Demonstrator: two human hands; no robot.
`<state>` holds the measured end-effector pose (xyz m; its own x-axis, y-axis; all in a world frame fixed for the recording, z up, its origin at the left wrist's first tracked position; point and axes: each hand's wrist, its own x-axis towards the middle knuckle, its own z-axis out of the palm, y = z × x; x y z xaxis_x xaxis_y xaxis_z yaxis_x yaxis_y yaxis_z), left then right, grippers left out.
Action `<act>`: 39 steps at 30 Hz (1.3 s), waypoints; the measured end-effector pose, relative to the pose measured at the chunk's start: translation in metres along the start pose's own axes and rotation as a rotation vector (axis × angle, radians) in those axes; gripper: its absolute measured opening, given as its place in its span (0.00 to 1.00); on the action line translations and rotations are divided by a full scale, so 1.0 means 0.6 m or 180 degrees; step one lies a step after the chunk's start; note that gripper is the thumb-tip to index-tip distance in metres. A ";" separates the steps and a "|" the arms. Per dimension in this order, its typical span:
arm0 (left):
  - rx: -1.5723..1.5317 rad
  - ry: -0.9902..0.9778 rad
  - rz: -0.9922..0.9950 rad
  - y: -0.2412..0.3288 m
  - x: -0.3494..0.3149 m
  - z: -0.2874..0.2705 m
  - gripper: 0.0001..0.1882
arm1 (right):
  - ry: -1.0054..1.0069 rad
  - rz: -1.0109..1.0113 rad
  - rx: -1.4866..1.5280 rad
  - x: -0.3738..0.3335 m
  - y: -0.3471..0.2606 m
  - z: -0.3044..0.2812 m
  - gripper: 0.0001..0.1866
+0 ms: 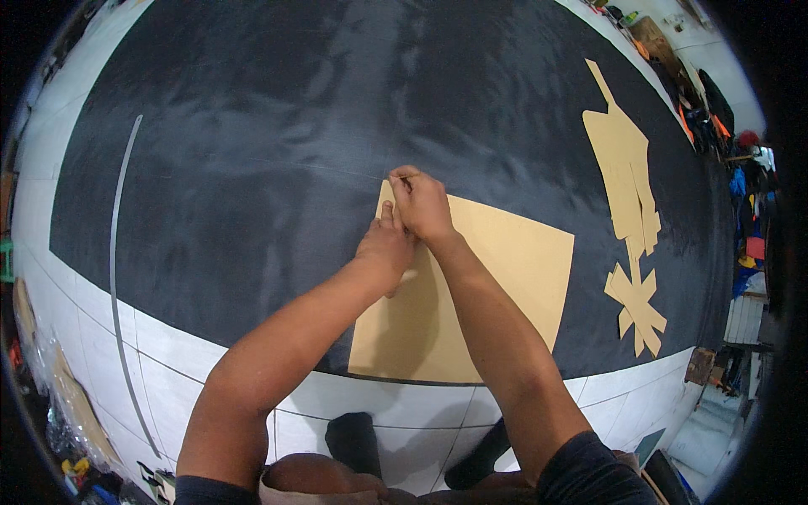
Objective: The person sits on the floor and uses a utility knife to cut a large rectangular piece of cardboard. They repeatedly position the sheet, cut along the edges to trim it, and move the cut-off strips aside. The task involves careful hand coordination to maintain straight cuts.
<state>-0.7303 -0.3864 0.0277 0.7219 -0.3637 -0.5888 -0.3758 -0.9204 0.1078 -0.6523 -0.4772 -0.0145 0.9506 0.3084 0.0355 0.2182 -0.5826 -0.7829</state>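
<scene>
A large tan cardboard sheet [505,278] lies on a wide spread of black fabric [236,210], near its front edge. My left hand [387,251] presses on the sheet's left part, with its fingers stretched toward the far left corner. Right beside it, my right hand [427,206] is closed in a pinch at that corner, on a thin, stick-like tool [411,176]. Most of the tool is hidden by the fingers, so its exact kind does not show. A faint pale line [337,170] runs leftward over the fabric from the corner.
Several cut tan cardboard pieces [621,168] lie overlapping on the fabric at the right. A long metal ruler [116,244] lies at the left, reaching over the white tiled floor [295,425]. Assorted clutter [715,109] lines the right side, and plastic-wrapped items [76,404] lie lower left.
</scene>
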 end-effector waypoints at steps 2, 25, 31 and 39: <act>0.0023 0.0132 -0.0014 0.002 -0.003 -0.002 0.66 | 0.0170 -0.0274 -0.0186 -0.007 0.029 -0.012 0.13; -0.0186 0.0084 -0.0102 0.018 -0.005 -0.017 0.74 | 0.0820 0.0504 -0.0728 -0.109 0.165 -0.223 0.12; -0.0122 -0.0075 -0.0180 0.026 -0.007 -0.032 0.75 | 0.1097 0.1126 -0.0793 -0.135 0.223 -0.292 0.13; -0.0104 -0.0238 -0.0224 0.036 -0.004 -0.043 0.75 | 0.0972 0.0685 -0.0535 -0.133 0.236 -0.285 0.12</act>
<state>-0.7251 -0.4092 0.0520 0.7000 -0.2872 -0.6539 -0.3055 -0.9480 0.0894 -0.6597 -0.7127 -0.0221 0.9948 -0.0564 0.0845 0.0163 -0.7321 -0.6810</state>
